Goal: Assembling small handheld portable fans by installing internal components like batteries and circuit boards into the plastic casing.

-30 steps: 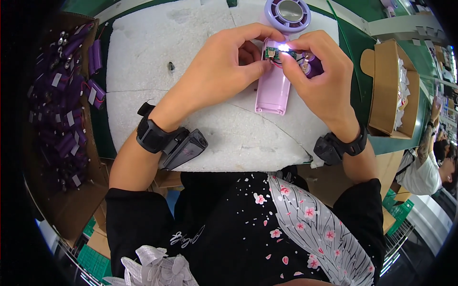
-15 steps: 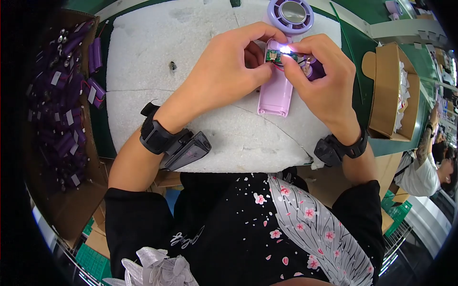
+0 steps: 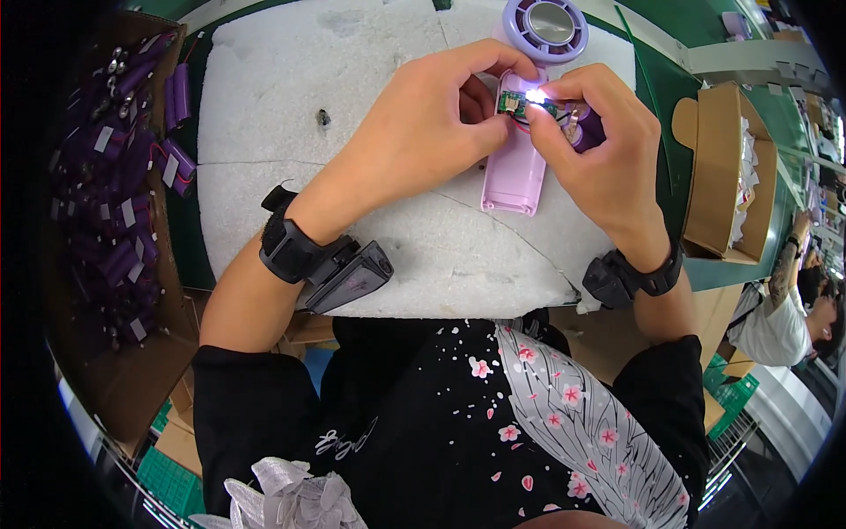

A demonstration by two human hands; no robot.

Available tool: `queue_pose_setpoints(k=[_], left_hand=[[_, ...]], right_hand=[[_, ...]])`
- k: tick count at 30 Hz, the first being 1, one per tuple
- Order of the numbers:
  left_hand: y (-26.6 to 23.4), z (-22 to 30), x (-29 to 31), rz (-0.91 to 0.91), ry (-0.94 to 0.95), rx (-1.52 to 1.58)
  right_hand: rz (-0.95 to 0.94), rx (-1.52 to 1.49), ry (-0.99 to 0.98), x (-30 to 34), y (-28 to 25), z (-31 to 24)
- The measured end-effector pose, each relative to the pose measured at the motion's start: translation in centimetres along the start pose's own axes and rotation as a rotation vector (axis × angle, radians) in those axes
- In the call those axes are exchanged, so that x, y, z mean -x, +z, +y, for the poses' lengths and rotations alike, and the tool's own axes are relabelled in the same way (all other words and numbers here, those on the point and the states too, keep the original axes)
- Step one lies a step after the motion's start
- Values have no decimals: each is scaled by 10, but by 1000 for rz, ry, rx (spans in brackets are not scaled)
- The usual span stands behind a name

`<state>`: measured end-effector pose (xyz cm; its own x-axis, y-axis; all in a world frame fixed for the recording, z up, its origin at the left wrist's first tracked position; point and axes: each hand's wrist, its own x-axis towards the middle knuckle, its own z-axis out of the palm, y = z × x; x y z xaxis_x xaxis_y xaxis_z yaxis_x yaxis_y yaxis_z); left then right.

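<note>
A small handheld fan lies on the white foam board (image 3: 264,106), its round purple head (image 3: 548,23) at the far end and its pink handle (image 3: 514,181) toward me. The handle's inside shows. Over its upper part sits a green circuit board (image 3: 513,104) with a bright white light glowing on it. My left hand (image 3: 423,115) grips the handle's left side between thumb and fingers. Thumb and forefinger of my right hand (image 3: 608,150) pinch the board's right end. A purple cylindrical battery (image 3: 588,132) with wires shows under that hand, partly hidden.
On the left stands a carton (image 3: 167,353) full of purple batteries with wires; several loose batteries (image 3: 179,163) lie beside it. A smaller open carton (image 3: 705,167) with white pieces stands on the right. Another person (image 3: 775,317) sits at the far right.
The fan has shifted slightly to the right, and both hands with it. The grip looks the same, and the light stays on.
</note>
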<state>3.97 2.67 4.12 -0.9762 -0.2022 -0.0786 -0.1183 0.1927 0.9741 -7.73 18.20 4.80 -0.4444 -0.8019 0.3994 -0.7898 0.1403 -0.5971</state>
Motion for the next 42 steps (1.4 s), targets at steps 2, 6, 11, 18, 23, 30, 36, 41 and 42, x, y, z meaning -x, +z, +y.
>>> queue_pose_setpoints(k=[2, 6, 11, 18, 23, 30, 36, 41, 42], left_hand=[[-1, 2, 0, -6, -5, -20], [1, -2, 1, -6, 3, 5], [0, -3, -1, -2, 16, -7], [0, -3, -2, -12, 15, 25], [1, -4, 0, -7, 20, 17], [1, -3, -1, -10, 32, -28], [-1, -5, -3, -8, 25, 12], [-2, -5, -5, 14, 40, -29], [-2, -5, -5, 19, 55, -52]], right_hand=[[-4, -3, -2, 1, 0, 0], [-18, 6, -10, 2, -1, 0], [-6, 9, -39, 1, -1, 2], [13, 12, -34, 0, 0, 0], [9, -14, -21, 2, 1, -3], [-19, -17, 26, 2, 1, -1], [-18, 14, -51, -3, 0, 3], [-2, 30, -25, -6, -5, 0], [1, 31, -26, -6, -5, 1]])
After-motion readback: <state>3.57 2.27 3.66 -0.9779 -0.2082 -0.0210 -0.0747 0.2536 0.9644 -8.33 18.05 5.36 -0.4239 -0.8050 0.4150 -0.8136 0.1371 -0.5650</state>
